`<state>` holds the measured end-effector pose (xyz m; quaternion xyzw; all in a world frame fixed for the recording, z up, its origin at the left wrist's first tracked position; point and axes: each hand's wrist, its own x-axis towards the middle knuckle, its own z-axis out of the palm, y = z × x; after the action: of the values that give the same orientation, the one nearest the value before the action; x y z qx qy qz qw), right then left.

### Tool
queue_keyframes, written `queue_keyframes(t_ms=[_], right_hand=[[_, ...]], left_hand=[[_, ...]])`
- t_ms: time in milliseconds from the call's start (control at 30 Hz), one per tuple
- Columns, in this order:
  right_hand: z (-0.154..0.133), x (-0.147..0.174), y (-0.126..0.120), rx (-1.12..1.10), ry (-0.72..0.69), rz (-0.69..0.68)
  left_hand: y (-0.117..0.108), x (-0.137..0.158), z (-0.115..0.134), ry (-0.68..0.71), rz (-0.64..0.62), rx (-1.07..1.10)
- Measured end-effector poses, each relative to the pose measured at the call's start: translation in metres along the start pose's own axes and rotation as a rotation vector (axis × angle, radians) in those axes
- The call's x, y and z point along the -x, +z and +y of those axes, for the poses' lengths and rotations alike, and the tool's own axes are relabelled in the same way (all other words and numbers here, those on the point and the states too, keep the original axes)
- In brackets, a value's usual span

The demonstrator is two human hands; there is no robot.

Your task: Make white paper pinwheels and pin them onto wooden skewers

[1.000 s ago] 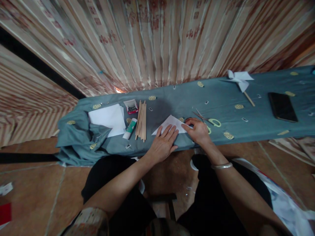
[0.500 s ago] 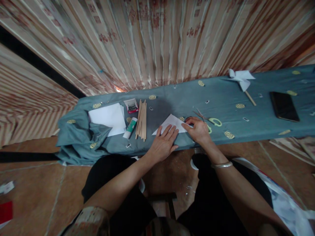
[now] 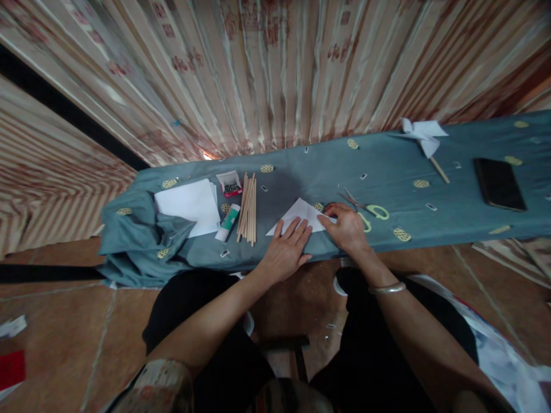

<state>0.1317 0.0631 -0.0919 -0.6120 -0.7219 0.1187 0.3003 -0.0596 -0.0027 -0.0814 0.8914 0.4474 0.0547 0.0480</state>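
A sheet of white paper, folded into a triangle, lies near the front edge of the cloth-covered table. My left hand rests flat on its lower left part, fingers stretched out. At the right corner, my right hand pinches the paper between thumb and fingers. Just beyond that hand lie scissors with light green handles, partly hidden by it. To the left of the paper is a bundle of wooden sticks, with a glue stick beside it.
A stack of white paper lies at the left, partly under bunched cloth. Near the sticks stands an open small box of dark bits. Farther right are a paper pinwheel on a stick and a black phone. A striped curtain hangs behind.
Both hands stay on the folded paper in nearly the same place. Only a slight shift of the camera view shows.
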Motion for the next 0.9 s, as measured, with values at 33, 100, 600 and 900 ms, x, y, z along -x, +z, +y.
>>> queue_keyframes(t_ms=[33, 100, 600, 900], right_hand=[[-0.001, 0.001, 0.000, 0.014, -0.014, 0.003], [-0.003, 0.005, -0.001, 0.045, -0.049, 0.017], [-0.011, 0.039, 0.005, 0.128, -0.149, 0.062], [-0.005, 0.043, -0.002, 0.175, -0.155, 0.060]], left_hand=[[0.000, 0.000, 0.000, 0.002, 0.001, -0.003], [0.000, 0.000, 0.000, 0.003, 0.000, -0.005], [-0.002, -0.001, 0.003, -0.009, -0.043, -0.016], [0.000, 0.001, 0.001, 0.008, -0.007, -0.023]])
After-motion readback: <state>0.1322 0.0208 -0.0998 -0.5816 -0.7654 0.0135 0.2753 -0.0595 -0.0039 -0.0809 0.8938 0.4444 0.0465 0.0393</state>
